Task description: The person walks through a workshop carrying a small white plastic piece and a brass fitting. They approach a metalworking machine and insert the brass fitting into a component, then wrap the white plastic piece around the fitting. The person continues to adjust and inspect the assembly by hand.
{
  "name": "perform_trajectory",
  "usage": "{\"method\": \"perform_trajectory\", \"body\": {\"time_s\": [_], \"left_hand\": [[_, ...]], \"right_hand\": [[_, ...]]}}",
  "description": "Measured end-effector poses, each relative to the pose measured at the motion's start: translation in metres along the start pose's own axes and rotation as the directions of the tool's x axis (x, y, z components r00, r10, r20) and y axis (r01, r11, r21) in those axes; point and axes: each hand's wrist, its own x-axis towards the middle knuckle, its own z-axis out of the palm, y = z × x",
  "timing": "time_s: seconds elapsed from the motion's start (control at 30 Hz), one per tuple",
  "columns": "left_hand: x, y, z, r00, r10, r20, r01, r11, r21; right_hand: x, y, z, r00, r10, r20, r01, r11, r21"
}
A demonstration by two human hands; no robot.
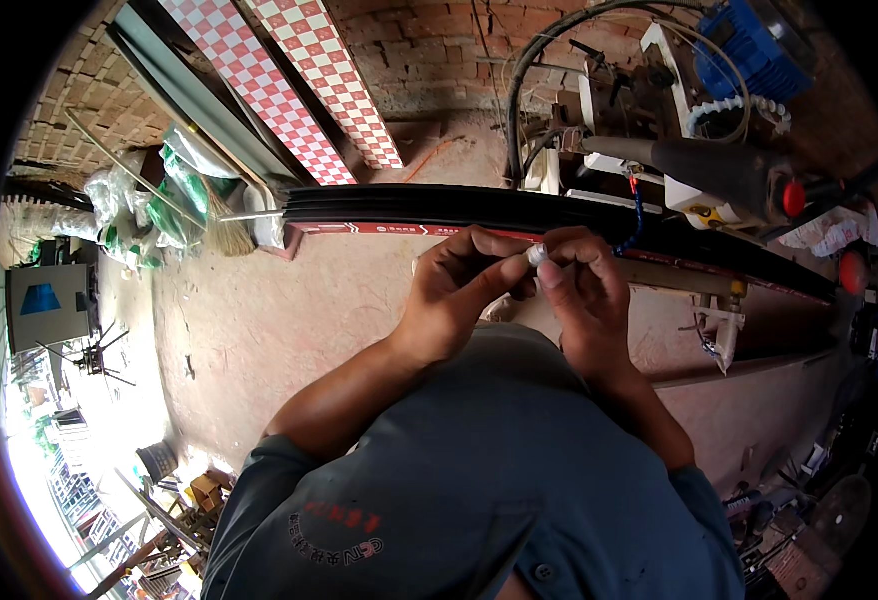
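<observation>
One small whitish piece (537, 255) is held above the floor (259, 310), pinched by both the left grip (451, 292) and the right grip (595, 295); beyond it, long black strips (389, 206) are seen side by side.

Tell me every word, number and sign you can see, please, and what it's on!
I won't copy words out, but here's where they are:
Grey-blue shirt: red characters beside a curved row of letters.
Red strip along the black bars: white print, too small to read.
Yellow label on the machine: dark mark, too small to read.
Small whitish piece: no writing I can make out.
</observation>
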Motion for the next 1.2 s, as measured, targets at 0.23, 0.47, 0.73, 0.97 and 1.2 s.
{"method": "perform_trajectory", "body": {"time_s": [0.23, 0.47, 0.73, 0.97, 1.2], "left_hand": [[0.002, 0.004, -0.003, 0.981, -0.187, 0.053, 0.194, 0.967, -0.168], [0.004, 0.004, 0.002, 0.982, -0.158, 0.106, 0.166, 0.983, -0.075], [0.007, 0.010, 0.001, 0.981, 0.103, 0.162, -0.189, 0.674, 0.714], [0.002, 0.006, 0.003, 1.000, 0.023, -0.020, -0.008, 0.828, 0.560], [0.000, 0.012, -0.003, 0.998, -0.055, 0.033, 0.025, 0.808, 0.589]], "right_hand": [[-0.001, -0.003, -0.002, 0.999, 0.052, 0.004, -0.052, 0.997, 0.064], [-0.002, 0.001, -0.005, 0.996, 0.088, -0.014, -0.085, 0.989, 0.122], [0.002, -0.003, -0.008, 0.991, 0.104, -0.080, -0.110, 0.991, -0.081], [0.006, -0.014, -0.012, 0.991, 0.070, 0.113, -0.020, 0.918, -0.396], [0.010, -0.021, -0.025, 0.985, 0.083, 0.151, -0.003, 0.886, -0.463]]}}
